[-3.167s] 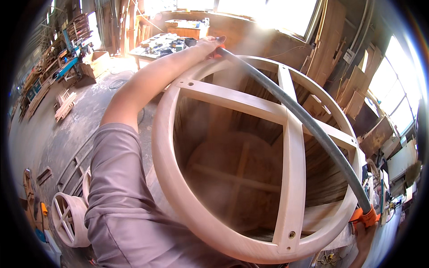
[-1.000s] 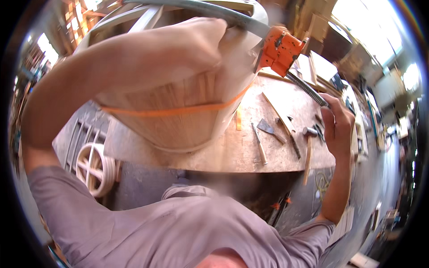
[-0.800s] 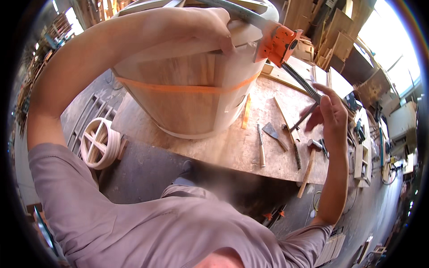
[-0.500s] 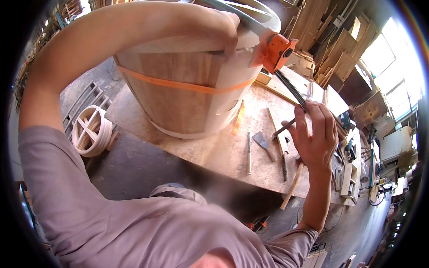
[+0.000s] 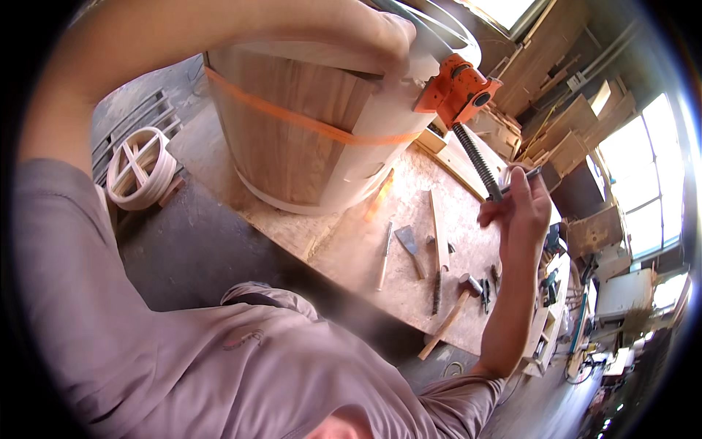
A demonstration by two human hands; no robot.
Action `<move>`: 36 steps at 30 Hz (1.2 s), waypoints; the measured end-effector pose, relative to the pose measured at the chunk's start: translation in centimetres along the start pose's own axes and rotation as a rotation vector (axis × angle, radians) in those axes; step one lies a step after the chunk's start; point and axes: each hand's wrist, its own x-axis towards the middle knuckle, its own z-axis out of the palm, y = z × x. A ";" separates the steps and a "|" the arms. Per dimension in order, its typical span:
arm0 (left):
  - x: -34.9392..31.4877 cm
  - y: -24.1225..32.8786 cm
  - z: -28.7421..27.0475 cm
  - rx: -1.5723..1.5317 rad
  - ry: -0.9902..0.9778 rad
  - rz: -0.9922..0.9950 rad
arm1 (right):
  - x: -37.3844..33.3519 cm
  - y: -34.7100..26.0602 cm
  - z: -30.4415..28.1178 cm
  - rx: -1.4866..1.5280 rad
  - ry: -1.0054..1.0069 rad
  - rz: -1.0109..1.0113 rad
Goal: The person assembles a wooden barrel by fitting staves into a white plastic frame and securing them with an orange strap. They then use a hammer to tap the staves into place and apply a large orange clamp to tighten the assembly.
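Note:
A large wooden tub (image 5: 292, 139) of light and brown panels stands on the workbench, an orange strap (image 5: 281, 113) running round it. Against its right side sits the orange head of a pipe clamp (image 5: 459, 89), with a threaded screw (image 5: 475, 162) slanting down from it. My right hand (image 5: 525, 208) is closed at the screw's lower end, gripping the dark clamp handle (image 5: 534, 174). Bent over the tub's top, my left hand (image 5: 395, 40) rests at the rim beside the clamp's pipe (image 5: 420, 29); its fingers are mostly hidden.
On the workbench (image 5: 344, 249) lie a scraper (image 5: 409, 247), a slim light-handled tool (image 5: 385, 256), a wood strip (image 5: 439, 227) and a hammer (image 5: 457, 307). White wooden rings (image 5: 140, 170) stand at the left. Boards (image 5: 563, 117) lean at the back right.
The clamp handle has swung round: its bar pointed down left and now sticks out to the upper right. My right hand has turned with it. My left hand stays at the rim.

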 end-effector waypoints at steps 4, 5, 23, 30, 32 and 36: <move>-1.6 -0.3 -0.8 0.039 0.022 -0.089 | -0.2 0.8 -0.2 -1.036 0.275 -0.922; -1.5 0.0 -0.8 0.044 0.023 -0.093 | -0.2 0.5 -0.6 -1.221 0.221 -1.102; -2.2 1.2 -0.4 -0.013 0.072 -0.103 | -2.2 1.0 1.0 -1.356 0.081 -1.375; -1.9 0.9 -0.4 0.040 0.067 -0.128 | -0.7 -1.3 3.0 -1.134 0.086 -1.228; -2.1 0.9 -0.6 0.026 0.049 -0.122 | -0.8 -1.3 3.1 -0.810 0.080 -0.881; -1.9 1.6 -1.5 -0.017 -0.023 0.014 | -0.1 -0.7 0.9 -0.244 -0.004 -0.371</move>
